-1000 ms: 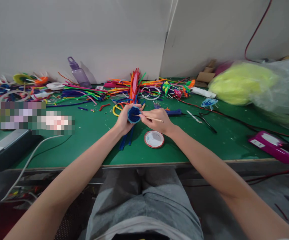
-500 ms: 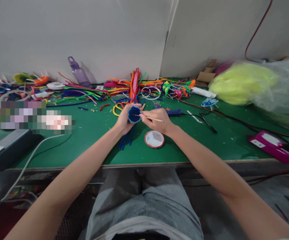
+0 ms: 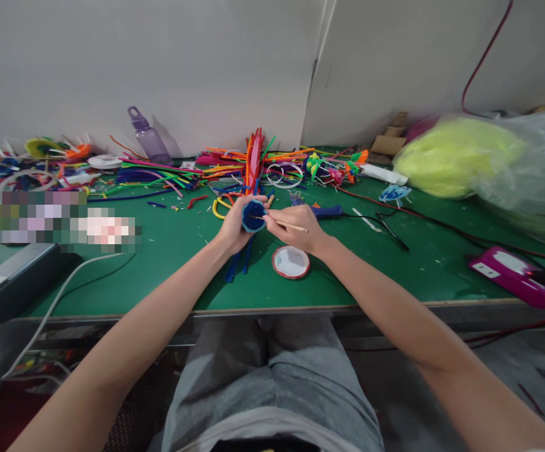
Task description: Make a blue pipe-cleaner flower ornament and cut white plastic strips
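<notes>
My left hand (image 3: 235,225) is closed round a small blue cup-shaped piece (image 3: 252,216), its opening facing me. A thin wooden brush (image 3: 292,225) is pinched in my right hand (image 3: 297,226), its tip inside the blue piece. Just below my right hand, a round white lid with a red rim (image 3: 291,262) lies on the green table (image 3: 159,282). Blue strips (image 3: 233,267) lie under my left hand, and a bundle of red and orange pipe cleaners (image 3: 254,163) is behind it.
A purple bottle (image 3: 150,139) leans at the wall. Heaps of coloured pipe cleaners (image 3: 159,174) line the back. To the right are a blue-handled tool (image 3: 328,212), a magenta power strip (image 3: 517,273) and a bag of yellow material (image 3: 456,154). A dark box (image 3: 16,276) sits left.
</notes>
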Motion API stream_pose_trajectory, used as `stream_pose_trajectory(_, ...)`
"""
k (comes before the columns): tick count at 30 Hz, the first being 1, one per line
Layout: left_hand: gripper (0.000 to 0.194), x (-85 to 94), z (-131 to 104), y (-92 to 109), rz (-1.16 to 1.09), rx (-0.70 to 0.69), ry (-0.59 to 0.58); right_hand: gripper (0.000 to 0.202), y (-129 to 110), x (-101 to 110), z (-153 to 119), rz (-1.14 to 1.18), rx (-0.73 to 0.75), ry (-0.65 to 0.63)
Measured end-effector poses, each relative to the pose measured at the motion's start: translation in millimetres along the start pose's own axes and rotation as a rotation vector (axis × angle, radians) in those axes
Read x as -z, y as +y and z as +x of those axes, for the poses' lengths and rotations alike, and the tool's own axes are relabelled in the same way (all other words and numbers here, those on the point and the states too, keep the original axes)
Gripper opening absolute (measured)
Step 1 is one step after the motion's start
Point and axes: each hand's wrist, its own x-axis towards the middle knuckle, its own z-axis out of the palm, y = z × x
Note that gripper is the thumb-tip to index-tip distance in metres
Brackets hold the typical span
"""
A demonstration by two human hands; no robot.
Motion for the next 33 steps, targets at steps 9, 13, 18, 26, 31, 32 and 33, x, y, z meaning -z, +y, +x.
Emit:
stream_pose_trajectory(9, 0.025, -1.5, -1.8, 0.8, -0.026, 0.007, -0.008, 0.044, 0.1, -0.2, -0.5, 0.001, 0.010, 0.007)
stream_pose_trajectory(13, 0.024, -1.2, -1.6, 0.8, -0.016, 0.003, 0.004, 0.044, -0.3, -0.4, -0.1, -0.001, 0.003, 0.005)
stream_pose_trajectory(18, 0.025, 0.6, -0.2, -0.2, -0.005, 0.001, -0.010, 0.045, -0.5, 0.0, 0.0, -0.004, 0.003, 0.019)
stream_pose_trajectory(26, 0.028, -0.3, -1.4, 0.4, -0.022, 0.004, -0.014, 0.045, -0.4, -0.5, -0.2, -0.013, 0.023, 0.046)
stream_pose_trajectory(31, 0.027, 1.3, 0.4, -0.3, -0.014, 0.001, -0.009, 0.046, 0.3, -1.7, -0.7, -0.047, 0.031, 0.044)
stream_pose_trajectory(32, 0.026, 1.2, 0.4, -0.2, -0.015, 0.002, -0.005, 0.045, 0.4, -1.6, -0.8, -0.049, 0.036, 0.048)
stream_pose_trajectory(33, 0.026, 1.0, 0.3, -0.1, -0.017, 0.004, -0.001, 0.045, 0.5, -1.5, -0.9, -0.049, 0.042, 0.056)
